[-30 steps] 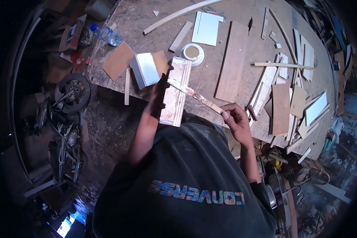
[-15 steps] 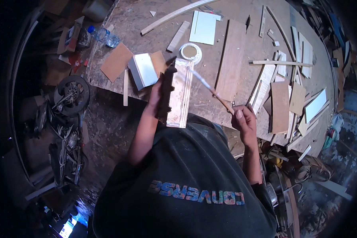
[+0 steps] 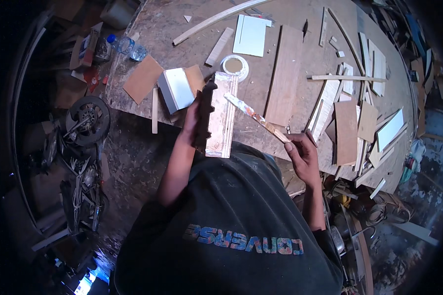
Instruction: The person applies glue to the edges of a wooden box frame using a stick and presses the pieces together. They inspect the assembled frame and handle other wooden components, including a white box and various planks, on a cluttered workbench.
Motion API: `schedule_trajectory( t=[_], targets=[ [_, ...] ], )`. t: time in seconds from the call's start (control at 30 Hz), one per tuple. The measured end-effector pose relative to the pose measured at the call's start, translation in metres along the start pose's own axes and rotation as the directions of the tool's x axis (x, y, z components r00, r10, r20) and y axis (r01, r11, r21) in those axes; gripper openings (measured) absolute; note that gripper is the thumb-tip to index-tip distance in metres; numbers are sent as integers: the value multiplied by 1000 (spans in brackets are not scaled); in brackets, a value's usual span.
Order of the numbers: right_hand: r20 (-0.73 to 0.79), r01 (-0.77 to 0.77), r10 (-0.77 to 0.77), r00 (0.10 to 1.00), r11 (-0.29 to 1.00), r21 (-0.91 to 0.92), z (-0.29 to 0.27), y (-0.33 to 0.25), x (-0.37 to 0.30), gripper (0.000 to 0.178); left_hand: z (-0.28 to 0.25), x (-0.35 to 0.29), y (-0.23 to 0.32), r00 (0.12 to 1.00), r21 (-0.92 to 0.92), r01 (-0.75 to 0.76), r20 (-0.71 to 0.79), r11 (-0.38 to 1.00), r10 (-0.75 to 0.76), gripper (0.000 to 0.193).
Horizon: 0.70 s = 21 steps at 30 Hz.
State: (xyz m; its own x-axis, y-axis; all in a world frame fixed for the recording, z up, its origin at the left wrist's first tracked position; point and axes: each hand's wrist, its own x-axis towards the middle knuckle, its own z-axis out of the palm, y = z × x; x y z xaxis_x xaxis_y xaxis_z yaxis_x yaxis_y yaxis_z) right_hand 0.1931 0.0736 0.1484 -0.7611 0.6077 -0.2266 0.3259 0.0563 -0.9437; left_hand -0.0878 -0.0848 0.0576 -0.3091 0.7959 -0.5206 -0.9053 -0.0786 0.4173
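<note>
My left hand [image 3: 189, 122] is closed round the left side of a wooden piece [image 3: 218, 130], held upright in front of my chest. Its pale face has a grooved border along the right, while a dark, notched edge runs down its left. Between the thumb and fingers of my right hand [image 3: 305, 156] is a flat wooden stick [image 3: 259, 119], smeared with white and orange-brown along its far half. The stick's whitish tip lies over the upper part of the pale face; contact is hard to tell. Just beyond the piece stands a round white tub [image 3: 241, 74] with beige contents.
On the worktable [image 3: 182, 56] lie a white-topped block [image 3: 179, 88], a brown board [image 3: 145, 78], a white panel [image 3: 250, 35] and a long plank [image 3: 284, 73]. Wood offcuts [image 3: 347, 132] pile up at right. A plastic bottle [image 3: 127, 47] lies at the left edge, above a wheel [image 3: 87, 120].
The stick, blurred before, has turned in my right hand so its broad smeared side shows. Its tip has moved slightly down and left over the pale face. The wooden piece stays nearly still.
</note>
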Motion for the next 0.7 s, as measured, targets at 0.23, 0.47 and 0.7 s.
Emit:
schedule_trajectory(
  t=[0.23,0.47,0.7],
  targets=[
    [132,-78,66,989,993,90,-17,3,-14,18,-13,2,-2,999,28,-25,28,999,24,51],
    [179,-4,-12,984,996,88,-24,-3,-6,18,-54,10,-15,997,95,-79,2,992,80,50],
    [55,-36,30,998,993,112,-20,-5,26,18,-34,0,-9,999,95,-14,38,995,11,50]
  ],
)
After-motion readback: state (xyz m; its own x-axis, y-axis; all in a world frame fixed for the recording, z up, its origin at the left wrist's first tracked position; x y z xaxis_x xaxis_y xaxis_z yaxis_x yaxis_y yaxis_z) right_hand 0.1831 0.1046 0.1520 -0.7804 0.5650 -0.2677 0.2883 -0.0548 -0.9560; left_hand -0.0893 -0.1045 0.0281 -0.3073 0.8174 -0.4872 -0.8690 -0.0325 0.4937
